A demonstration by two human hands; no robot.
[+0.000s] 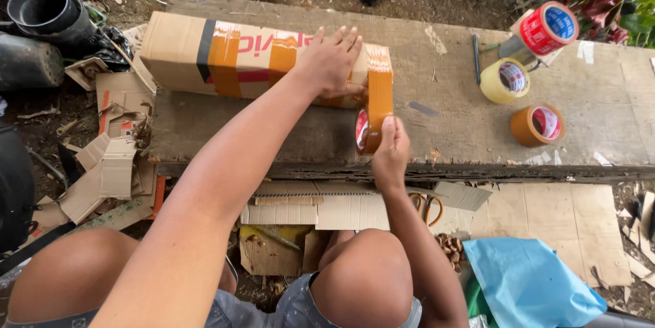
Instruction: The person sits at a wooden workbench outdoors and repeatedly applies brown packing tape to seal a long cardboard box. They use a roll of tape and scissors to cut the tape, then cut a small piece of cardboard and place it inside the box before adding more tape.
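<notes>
With the left hand [329,62] pressed flat on the long brown cardboard box [205,55] lying on the weathered wooden surface [450,116], the right hand [390,154] grips the brown tape roll [368,130] (strip already over the box's end), best kept taut while smoothing down.

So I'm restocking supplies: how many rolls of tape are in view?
4: a brown roll in the right hand, and red-and-white, yellowish and brown rolls on the bench's right.
</notes>
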